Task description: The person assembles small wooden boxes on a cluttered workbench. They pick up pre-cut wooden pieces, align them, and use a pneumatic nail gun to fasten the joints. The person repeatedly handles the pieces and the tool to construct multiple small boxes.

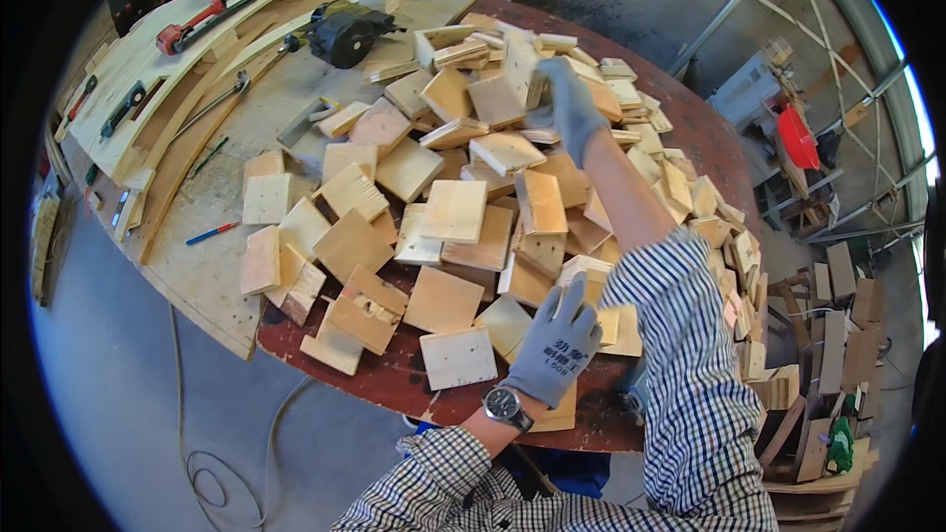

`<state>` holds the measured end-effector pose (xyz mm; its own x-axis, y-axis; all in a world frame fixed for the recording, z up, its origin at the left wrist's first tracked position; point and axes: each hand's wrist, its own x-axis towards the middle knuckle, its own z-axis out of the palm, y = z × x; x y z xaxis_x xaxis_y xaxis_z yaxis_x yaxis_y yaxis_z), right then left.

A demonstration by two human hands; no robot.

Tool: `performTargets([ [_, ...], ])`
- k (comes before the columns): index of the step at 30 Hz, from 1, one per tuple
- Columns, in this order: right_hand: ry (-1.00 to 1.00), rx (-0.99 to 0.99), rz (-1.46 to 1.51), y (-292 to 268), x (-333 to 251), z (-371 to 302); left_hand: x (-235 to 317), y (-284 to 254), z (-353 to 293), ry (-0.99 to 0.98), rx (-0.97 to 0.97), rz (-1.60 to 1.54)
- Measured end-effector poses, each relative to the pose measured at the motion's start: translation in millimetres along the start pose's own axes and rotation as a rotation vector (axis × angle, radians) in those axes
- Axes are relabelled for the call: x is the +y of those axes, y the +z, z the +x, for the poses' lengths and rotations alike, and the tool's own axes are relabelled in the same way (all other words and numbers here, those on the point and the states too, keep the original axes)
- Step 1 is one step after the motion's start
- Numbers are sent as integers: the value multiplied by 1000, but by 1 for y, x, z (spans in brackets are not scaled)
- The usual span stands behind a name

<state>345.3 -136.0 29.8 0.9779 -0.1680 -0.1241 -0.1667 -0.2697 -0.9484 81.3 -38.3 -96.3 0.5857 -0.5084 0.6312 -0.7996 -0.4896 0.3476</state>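
Note:
A large heap of pale, square-cut wooden blocks (pixel 454 211) covers the dark red tabletop (pixel 370 396). My right hand (pixel 574 110), in a grey glove, reaches to the far part of the heap. Its fingers and thumb close on the edge of an upright wooden block (pixel 520 67); part of the grip is hidden behind the hand. Nearer to me, my left hand (pixel 557 343), also gloved and with a watch (pixel 505 405) at the wrist, lies over blocks at the front of the heap. Its fingers are stretched out and hold nothing.
On the plywood board (pixel 212 281) at left lie a black power tool (pixel 345 34), a red tool (pixel 187 28), a blue-red pen (pixel 213 233) and curved wooden strips (pixel 187 143). Offcuts (pixel 833 355) are stacked at right, below a red bowl (pixel 798 138). A cable (pixel 266 463) trails over the floor.

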Motion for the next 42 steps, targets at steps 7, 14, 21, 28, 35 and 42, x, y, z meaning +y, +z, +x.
performTargets([
  [7, -128, -866, 1088, -74, 17, -106, -2, 7, 0, 9, -42, 23],
  [14, -90, -582, 1149, -100, 35, -202, -3, -1, 2, 28, -160, 37],
  [21, -368, 215, -150, -113, 39, -308, -6, -2, -9, -27, -79, -80],
  [28, -397, 604, -835, -71, 127, -347, 3, -10, -16, -302, -44, -417],
  [35, -156, 421, -989, -41, 154, -327, -4, -23, -16, -226, -213, -300],
  [42, -21, 213, -814, -97, 157, -344, 1, -31, -7, -289, -276, -102],
])
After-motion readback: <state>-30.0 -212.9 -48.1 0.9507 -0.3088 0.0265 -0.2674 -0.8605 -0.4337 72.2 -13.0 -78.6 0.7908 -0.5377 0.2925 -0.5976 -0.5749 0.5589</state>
